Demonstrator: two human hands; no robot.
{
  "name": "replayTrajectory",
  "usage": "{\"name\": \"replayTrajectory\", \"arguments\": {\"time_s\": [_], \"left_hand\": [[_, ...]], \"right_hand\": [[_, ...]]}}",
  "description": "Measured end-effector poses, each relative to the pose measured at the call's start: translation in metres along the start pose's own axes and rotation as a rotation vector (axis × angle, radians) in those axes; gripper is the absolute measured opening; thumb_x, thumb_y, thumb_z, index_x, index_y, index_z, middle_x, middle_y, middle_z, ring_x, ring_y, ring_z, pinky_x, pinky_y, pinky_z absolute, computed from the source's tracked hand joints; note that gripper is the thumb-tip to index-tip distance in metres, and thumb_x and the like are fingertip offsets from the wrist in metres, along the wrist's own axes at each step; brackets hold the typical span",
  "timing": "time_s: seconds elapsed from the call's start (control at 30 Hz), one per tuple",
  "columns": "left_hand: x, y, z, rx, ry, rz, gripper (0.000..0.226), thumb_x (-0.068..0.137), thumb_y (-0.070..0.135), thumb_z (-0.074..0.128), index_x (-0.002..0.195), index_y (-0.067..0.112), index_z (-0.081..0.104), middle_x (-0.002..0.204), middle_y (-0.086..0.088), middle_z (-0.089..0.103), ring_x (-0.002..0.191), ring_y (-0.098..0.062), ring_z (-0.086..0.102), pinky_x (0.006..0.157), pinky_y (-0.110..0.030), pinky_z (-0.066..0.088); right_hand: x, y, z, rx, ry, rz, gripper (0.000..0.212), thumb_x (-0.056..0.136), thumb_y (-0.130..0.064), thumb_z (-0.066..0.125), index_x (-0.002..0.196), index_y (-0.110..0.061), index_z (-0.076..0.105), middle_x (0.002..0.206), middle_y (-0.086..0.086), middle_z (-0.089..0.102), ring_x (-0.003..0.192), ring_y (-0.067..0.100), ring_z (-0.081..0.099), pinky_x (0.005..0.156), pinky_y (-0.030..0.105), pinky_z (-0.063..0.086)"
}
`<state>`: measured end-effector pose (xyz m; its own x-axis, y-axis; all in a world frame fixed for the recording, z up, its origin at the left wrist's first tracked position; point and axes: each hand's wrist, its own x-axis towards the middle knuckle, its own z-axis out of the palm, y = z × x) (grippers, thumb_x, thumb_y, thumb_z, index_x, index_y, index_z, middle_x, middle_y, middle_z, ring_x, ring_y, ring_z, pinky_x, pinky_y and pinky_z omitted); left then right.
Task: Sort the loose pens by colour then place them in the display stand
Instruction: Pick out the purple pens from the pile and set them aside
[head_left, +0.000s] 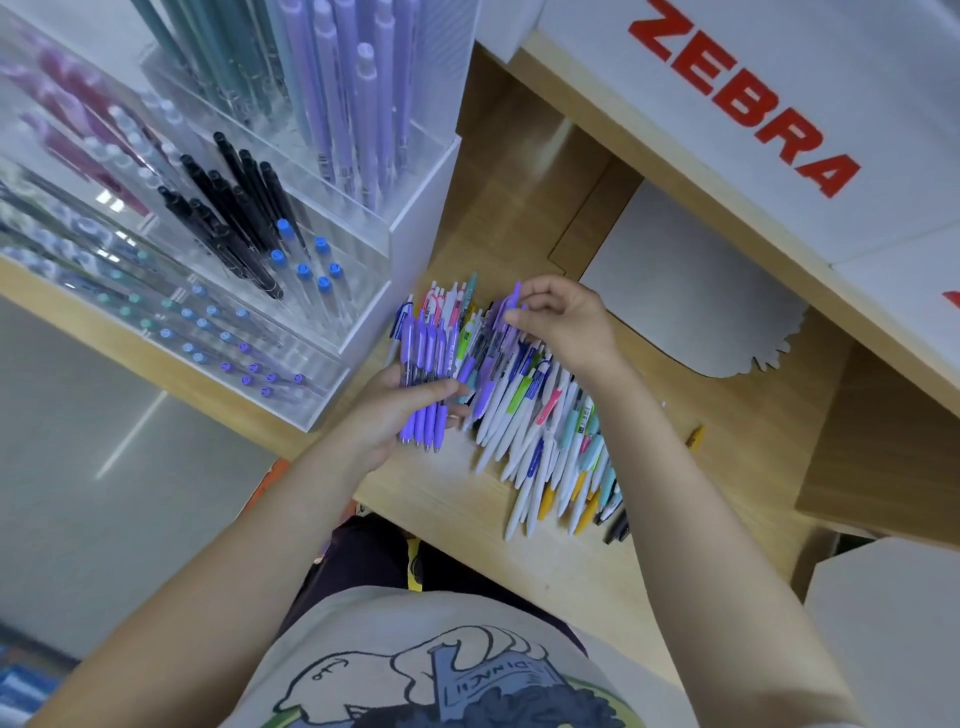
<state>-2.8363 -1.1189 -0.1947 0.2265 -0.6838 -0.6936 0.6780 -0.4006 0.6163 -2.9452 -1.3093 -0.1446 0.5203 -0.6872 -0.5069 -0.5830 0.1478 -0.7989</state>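
A heap of loose pens (545, 415), white-bodied with clips in mixed colours, lies on the wooden shelf (467, 509). My left hand (395, 410) holds a bunch of several purple pens (426, 374), side by side, tips toward me. My right hand (566, 322) is over the far end of the heap and pinches one purple pen (506, 312) by its clip end. The clear acrylic display stand (270, 249) rises at the left, its compartments holding lilac, black, blue-capped and purple-capped pens.
A white box with red ZEBRA lettering (753, 98) sits on the raised shelf at the right. A grey card (685, 296) lies behind the heap. A small yellow piece (694, 435) lies right of the pens. A white box (893, 623) stands at lower right.
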Motion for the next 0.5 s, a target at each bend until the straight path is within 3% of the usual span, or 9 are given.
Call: {"name": "replayTrajectory", "arguments": {"time_s": [0.1, 0.27, 0.4, 0.5], "left_hand": [[0.0, 0.0, 0.001, 0.02, 0.056, 0.052, 0.02, 0.09, 0.01, 0.071, 0.11, 0.009, 0.067, 0.1, -0.012, 0.075, 0.09, -0.03, 0.072, 0.087, -0.048, 0.058], [-0.005, -0.001, 0.005, 0.013, 0.012, 0.099, 0.046, 0.072, 0.028, 0.08, 0.114, 0.016, 0.067, 0.112, -0.009, 0.075, 0.095, -0.024, 0.072, 0.089, -0.044, 0.056], [0.003, -0.004, 0.017, 0.041, 0.0, 0.067, 0.059, 0.068, 0.026, 0.088, 0.119, 0.011, 0.064, 0.108, -0.005, 0.076, 0.096, -0.021, 0.073, 0.088, -0.042, 0.055], [0.014, -0.005, 0.021, 0.056, 0.092, 0.072, 0.04, 0.076, 0.018, 0.085, 0.112, 0.015, 0.068, 0.101, -0.003, 0.077, 0.092, -0.018, 0.073, 0.092, -0.042, 0.054]], "right_hand": [[-0.013, -0.009, -0.007, 0.053, -0.083, -0.021, 0.02, 0.084, -0.003, 0.075, 0.098, -0.013, 0.067, 0.091, 0.008, 0.067, 0.075, 0.015, 0.064, 0.072, 0.028, 0.056], [-0.033, -0.013, -0.021, 0.068, -0.273, -0.025, 0.009, 0.088, -0.004, 0.07, 0.092, -0.012, 0.068, 0.085, 0.0, 0.069, 0.079, 0.014, 0.064, 0.078, 0.027, 0.055], [-0.031, -0.006, -0.004, -0.021, -0.131, 0.01, 0.008, 0.089, -0.007, 0.071, 0.088, -0.014, 0.069, 0.081, 0.002, 0.066, 0.07, 0.014, 0.062, 0.075, 0.03, 0.056], [-0.026, 0.002, 0.011, -0.017, -0.07, 0.056, 0.009, 0.087, -0.003, 0.072, 0.091, -0.01, 0.067, 0.079, 0.004, 0.064, 0.055, 0.006, 0.06, 0.062, 0.02, 0.054]]}}
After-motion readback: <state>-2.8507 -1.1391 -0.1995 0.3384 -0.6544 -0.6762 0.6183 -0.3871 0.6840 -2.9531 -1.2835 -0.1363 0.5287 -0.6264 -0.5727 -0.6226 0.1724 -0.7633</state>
